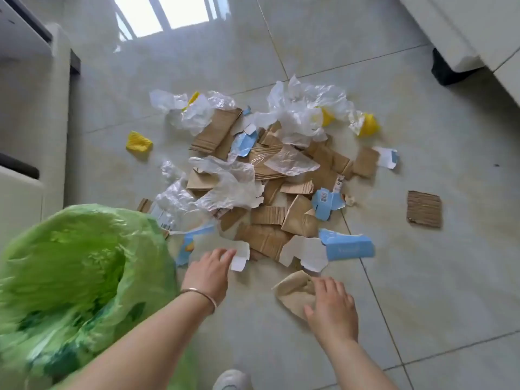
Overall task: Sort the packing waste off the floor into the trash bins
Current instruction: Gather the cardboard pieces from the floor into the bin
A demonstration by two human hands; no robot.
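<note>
Right hand (332, 308) lies spread on the light, floppy cardboard (292, 291), best pinched at its edge; left hand (208, 273), fingers loose, touches thin white card (239, 256).

One head-worn view — looking steeply down, close above the tiled floor (422, 291).

Glossy pale tiled floor (422, 277) reflects a bright window (166, 12); white furniture (31, 108) flanks both sides.
</note>
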